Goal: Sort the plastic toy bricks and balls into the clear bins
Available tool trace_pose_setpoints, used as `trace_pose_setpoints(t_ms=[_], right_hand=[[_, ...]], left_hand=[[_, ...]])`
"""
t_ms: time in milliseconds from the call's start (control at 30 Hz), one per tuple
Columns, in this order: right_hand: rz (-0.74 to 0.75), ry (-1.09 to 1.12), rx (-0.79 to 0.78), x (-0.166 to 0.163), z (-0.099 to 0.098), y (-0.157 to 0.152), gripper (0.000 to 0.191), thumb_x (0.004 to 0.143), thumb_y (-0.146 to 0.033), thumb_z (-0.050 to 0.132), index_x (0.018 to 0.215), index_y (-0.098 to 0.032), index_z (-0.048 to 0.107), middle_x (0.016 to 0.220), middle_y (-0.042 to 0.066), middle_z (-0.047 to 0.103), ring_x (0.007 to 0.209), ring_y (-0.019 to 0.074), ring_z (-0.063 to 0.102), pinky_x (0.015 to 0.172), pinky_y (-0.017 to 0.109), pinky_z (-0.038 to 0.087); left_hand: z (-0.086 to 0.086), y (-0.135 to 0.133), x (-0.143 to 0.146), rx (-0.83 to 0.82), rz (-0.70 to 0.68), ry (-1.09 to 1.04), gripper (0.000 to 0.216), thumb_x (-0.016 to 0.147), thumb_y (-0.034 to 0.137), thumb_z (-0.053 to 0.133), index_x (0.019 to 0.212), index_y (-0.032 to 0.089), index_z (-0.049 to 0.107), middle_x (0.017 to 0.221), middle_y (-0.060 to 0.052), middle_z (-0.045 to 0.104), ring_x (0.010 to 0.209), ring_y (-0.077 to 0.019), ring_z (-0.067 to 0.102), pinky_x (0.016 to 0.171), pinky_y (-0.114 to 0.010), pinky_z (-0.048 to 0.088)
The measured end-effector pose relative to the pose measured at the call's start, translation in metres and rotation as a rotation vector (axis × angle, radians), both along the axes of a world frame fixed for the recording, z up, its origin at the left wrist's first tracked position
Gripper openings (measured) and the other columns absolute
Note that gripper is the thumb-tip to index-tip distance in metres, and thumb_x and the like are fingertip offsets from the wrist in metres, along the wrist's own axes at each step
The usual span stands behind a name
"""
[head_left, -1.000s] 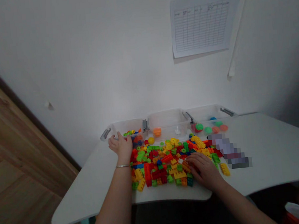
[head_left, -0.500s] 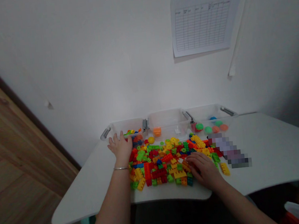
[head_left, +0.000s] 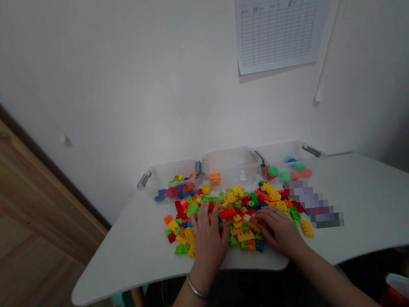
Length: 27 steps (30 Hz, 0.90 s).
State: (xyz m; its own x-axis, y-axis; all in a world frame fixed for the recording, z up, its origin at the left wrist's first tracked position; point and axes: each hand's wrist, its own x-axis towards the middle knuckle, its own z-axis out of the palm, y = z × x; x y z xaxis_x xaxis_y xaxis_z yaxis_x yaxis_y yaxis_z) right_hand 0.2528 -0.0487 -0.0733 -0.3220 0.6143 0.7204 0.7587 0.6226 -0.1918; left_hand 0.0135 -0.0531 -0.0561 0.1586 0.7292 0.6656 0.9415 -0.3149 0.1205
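My left hand (head_left: 210,235) lies over the left-middle of a heap of colourful toy building bricks (head_left: 243,236), fingers spread and the palm hiding some bricks. Nothing shows in its grasp. At the heap's right side rests my right hand (head_left: 280,230), its fingers together and slightly bent, the thumb apart below them. Its fingertips touch or nearly touch an orange brick (head_left: 254,224) beside a small white piece (head_left: 247,217); no held item is visible.
Along the wall stand three clear plastic boxes: the left box (head_left: 159,170) with mixed coloured pieces, the middle box (head_left: 228,157) with an orange piece, the right box (head_left: 280,150) with round coloured pieces. A blurred-out item (head_left: 314,205) lies right of the heap on the white table (head_left: 371,200).
My left hand has moved from the left box, rightward and nearer, onto the brick heap. Blue and red pieces in that box are now uncovered. My right hand stays in place.
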Motion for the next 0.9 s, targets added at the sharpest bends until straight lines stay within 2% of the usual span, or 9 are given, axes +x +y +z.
trace_pose_setpoints(t_ms=[133, 300, 433, 533, 633, 733, 800, 900], right_hand=[[0.004, 0.005, 0.011, 0.000, 0.000, 0.000, 0.019, 0.088, -0.021, 0.051, 0.102, -0.022, 0.063, 0.103, 0.007, 0.070, 0.101, 0.0218, 0.063, 0.092, 0.041, 0.051], [-0.001, -0.006, -0.002, 0.000, 0.000, 0.000, 0.021, 0.087, -0.020, 0.051, 0.104, -0.022, 0.063, 0.104, 0.007, 0.070, 0.101, 0.0215, 0.063, 0.092, 0.040, 0.051], [-0.004, -0.006, 0.004, -0.001, 0.001, -0.002, 0.019, 0.089, -0.022, 0.051, 0.103, -0.021, 0.063, 0.104, 0.007, 0.070, 0.101, 0.0218, 0.062, 0.092, 0.040, 0.049], [-0.046, -0.005, 0.000, -0.002, 0.006, -0.003, 0.019, 0.089, -0.023, 0.050, 0.102, -0.021, 0.064, 0.104, 0.007, 0.070, 0.102, 0.0223, 0.061, 0.093, 0.040, 0.048], [-0.111, 0.006, -0.012, -0.006, 0.018, 0.003, 0.020, 0.088, -0.025, 0.051, 0.101, -0.020, 0.066, 0.103, 0.008, 0.070, 0.103, 0.0241, 0.061, 0.092, 0.042, 0.046], [-0.140, 0.028, -0.064, -0.016, 0.035, 0.018, 0.020, 0.087, -0.024, 0.052, 0.098, -0.020, 0.067, 0.100, 0.009, 0.070, 0.098, 0.0244, 0.061, 0.089, 0.041, 0.046], [-0.103, 0.013, -0.133, -0.026, 0.048, 0.032, 0.018, 0.087, -0.023, 0.051, 0.094, -0.020, 0.068, 0.096, 0.007, 0.071, 0.094, 0.0223, 0.062, 0.088, 0.039, 0.046], [0.004, -0.094, -0.259, -0.048, 0.063, 0.055, 0.021, 0.088, -0.020, 0.050, 0.098, -0.020, 0.069, 0.100, 0.006, 0.071, 0.099, 0.0197, 0.061, 0.091, 0.034, 0.045]], left_hand=[[-0.004, -0.002, 0.000, 0.057, -0.002, 0.129, 0.054, 0.089, 0.039, 0.055, 0.140, 0.024, 0.048, 0.146, -0.012, 0.046, 0.139, -0.0320, 0.035, 0.117, -0.059, 0.014], [-0.006, 0.001, -0.003, 0.083, 0.008, 0.186, 0.057, 0.086, 0.048, 0.058, 0.138, 0.027, 0.050, 0.142, -0.009, 0.052, 0.134, -0.0311, 0.041, 0.117, -0.058, 0.015], [-0.006, 0.000, -0.001, 0.065, -0.003, 0.180, 0.054, 0.085, 0.043, 0.060, 0.136, 0.026, 0.052, 0.140, -0.010, 0.053, 0.132, -0.0317, 0.044, 0.115, -0.059, 0.021], [-0.004, 0.001, -0.001, 0.056, -0.022, 0.141, 0.045, 0.085, 0.036, 0.060, 0.128, 0.022, 0.059, 0.135, -0.012, 0.058, 0.127, -0.0329, 0.048, 0.113, -0.061, 0.024], [-0.003, 0.001, 0.000, 0.063, -0.061, 0.108, 0.033, 0.086, 0.030, 0.057, 0.117, 0.021, 0.065, 0.122, -0.011, 0.066, 0.120, -0.0314, 0.053, 0.111, -0.061, 0.026], [-0.002, 0.001, 0.000, 0.082, -0.112, 0.093, 0.029, 0.087, 0.025, 0.055, 0.113, 0.021, 0.066, 0.113, -0.010, 0.069, 0.112, -0.0274, 0.058, 0.107, -0.056, 0.034], [-0.001, 0.000, 0.001, 0.077, -0.125, 0.094, 0.028, 0.087, 0.024, 0.054, 0.113, 0.021, 0.066, 0.112, -0.009, 0.070, 0.107, -0.0260, 0.060, 0.102, -0.052, 0.039], [0.000, 0.000, 0.001, 0.067, -0.121, 0.094, 0.026, 0.087, 0.024, 0.054, 0.110, 0.020, 0.066, 0.111, -0.009, 0.070, 0.104, -0.0264, 0.060, 0.098, -0.051, 0.041]])
